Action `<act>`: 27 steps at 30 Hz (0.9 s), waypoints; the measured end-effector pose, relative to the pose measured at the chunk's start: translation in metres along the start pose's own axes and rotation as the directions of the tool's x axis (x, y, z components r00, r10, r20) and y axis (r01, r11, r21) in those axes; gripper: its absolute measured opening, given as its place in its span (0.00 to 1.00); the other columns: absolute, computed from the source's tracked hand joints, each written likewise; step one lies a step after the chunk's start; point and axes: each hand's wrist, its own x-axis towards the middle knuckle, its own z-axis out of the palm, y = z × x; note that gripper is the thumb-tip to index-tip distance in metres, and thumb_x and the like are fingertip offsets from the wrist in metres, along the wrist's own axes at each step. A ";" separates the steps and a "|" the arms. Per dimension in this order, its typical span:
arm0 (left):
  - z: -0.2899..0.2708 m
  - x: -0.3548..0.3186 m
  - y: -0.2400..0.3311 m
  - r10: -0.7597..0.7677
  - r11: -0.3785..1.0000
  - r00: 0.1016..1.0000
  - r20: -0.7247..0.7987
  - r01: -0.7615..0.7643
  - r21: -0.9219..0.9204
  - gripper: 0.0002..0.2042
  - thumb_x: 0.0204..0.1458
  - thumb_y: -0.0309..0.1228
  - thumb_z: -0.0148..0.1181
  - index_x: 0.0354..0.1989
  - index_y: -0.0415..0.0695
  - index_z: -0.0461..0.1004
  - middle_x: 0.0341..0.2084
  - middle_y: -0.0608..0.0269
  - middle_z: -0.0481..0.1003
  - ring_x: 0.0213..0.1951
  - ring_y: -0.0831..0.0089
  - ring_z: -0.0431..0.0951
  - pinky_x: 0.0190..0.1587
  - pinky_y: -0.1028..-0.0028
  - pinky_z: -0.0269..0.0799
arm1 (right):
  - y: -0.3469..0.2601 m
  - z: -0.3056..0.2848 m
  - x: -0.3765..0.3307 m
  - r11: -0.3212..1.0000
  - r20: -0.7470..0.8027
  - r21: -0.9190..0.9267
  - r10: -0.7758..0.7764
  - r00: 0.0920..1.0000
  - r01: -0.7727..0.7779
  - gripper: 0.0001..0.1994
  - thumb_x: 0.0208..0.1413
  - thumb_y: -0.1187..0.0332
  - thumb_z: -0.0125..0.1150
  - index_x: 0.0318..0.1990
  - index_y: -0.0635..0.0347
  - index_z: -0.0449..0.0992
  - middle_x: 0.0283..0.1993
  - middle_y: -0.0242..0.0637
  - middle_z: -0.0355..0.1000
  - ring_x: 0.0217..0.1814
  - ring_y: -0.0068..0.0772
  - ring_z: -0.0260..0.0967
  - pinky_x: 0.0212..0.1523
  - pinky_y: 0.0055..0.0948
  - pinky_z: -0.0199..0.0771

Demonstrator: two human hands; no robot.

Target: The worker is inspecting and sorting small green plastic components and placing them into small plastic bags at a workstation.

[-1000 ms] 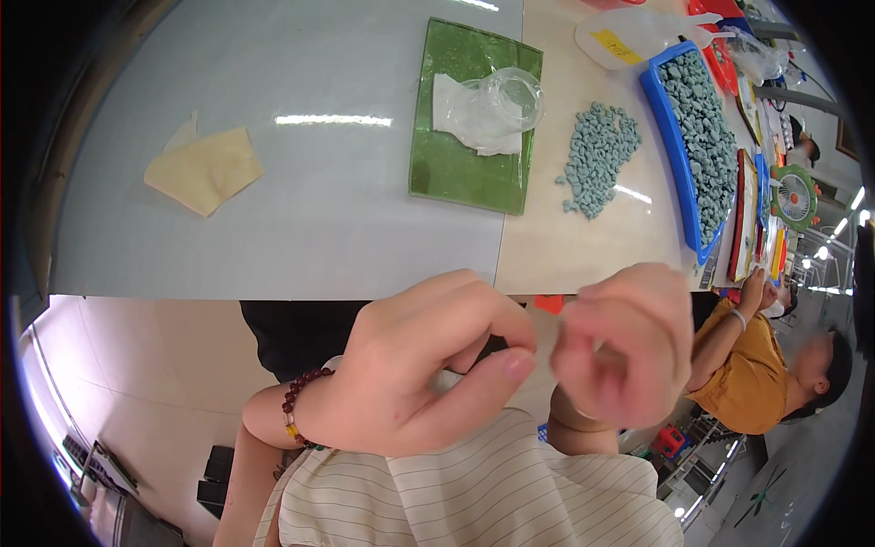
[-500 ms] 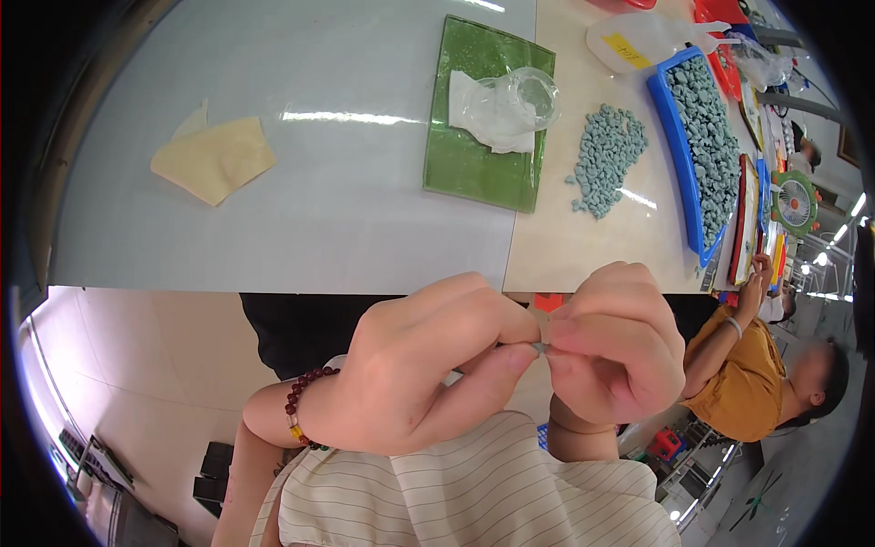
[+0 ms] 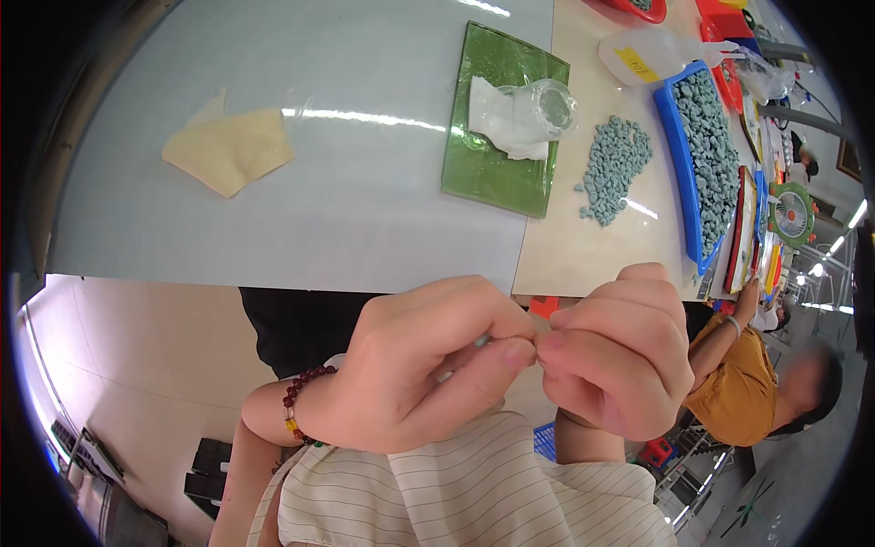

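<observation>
My left hand [image 3: 428,365], with a dark bead bracelet [image 3: 293,410] on its wrist, is closed in a pinch in front of the table edge. My right hand [image 3: 624,356] is also closed, thumb pressed to curled fingers, and its fingertips meet those of the left. Whatever sits between the fingertips is hidden. A small pale bluish spot shows between the left thumb and index finger, too small to name. Beyond the hands, a pile of small blue-green stones [image 3: 615,169] lies on the table, beside a blue tray [image 3: 679,155] heaped with more.
A green mat [image 3: 497,187] carries white tissue [image 3: 492,123] and a clear plastic cup [image 3: 553,108] on its side. A yellow cloth [image 3: 232,150] lies at left. Behind the stones are a translucent bottle [image 3: 638,56] and a red bowl [image 3: 649,9]. Another person [image 3: 734,387] sits at right.
The hands remain together, with the fingertips slightly shifted. A grey-blue bit between the fingertips earlier is now covered. The table and its things have shifted slightly in view.
</observation>
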 end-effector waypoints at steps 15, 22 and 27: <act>-0.007 -0.006 0.005 -0.046 0.992 0.992 -0.118 0.031 -0.124 0.07 0.53 0.27 0.46 0.29 0.37 0.68 0.19 0.67 0.66 0.19 0.83 0.59 0.22 0.82 0.54 | -0.001 0.005 0.023 0.998 0.026 -0.024 -0.053 0.998 0.053 0.07 0.38 0.72 0.64 0.25 0.62 0.73 0.26 0.37 0.69 0.23 0.32 0.63 0.23 0.26 0.59; 0.009 -0.012 0.002 -0.037 0.952 0.963 -0.266 -0.047 -0.302 0.13 0.56 0.35 0.46 0.32 0.35 0.68 0.19 0.66 0.67 0.18 0.85 0.61 0.22 0.84 0.56 | 0.046 -0.003 0.051 0.924 0.014 -0.379 -0.040 0.999 0.043 0.09 0.33 0.84 0.62 0.27 0.66 0.72 0.28 0.38 0.69 0.28 0.34 0.66 0.29 0.26 0.66; -0.014 -0.007 0.000 0.148 0.984 0.984 0.096 -0.137 -0.114 0.15 0.51 0.39 0.55 0.28 0.36 0.73 0.18 0.64 0.72 0.17 0.80 0.64 0.17 0.82 0.57 | 0.051 -0.003 0.058 0.902 0.141 -0.394 -0.132 0.981 0.178 0.08 0.34 0.83 0.62 0.26 0.65 0.73 0.28 0.37 0.68 0.28 0.34 0.66 0.28 0.25 0.65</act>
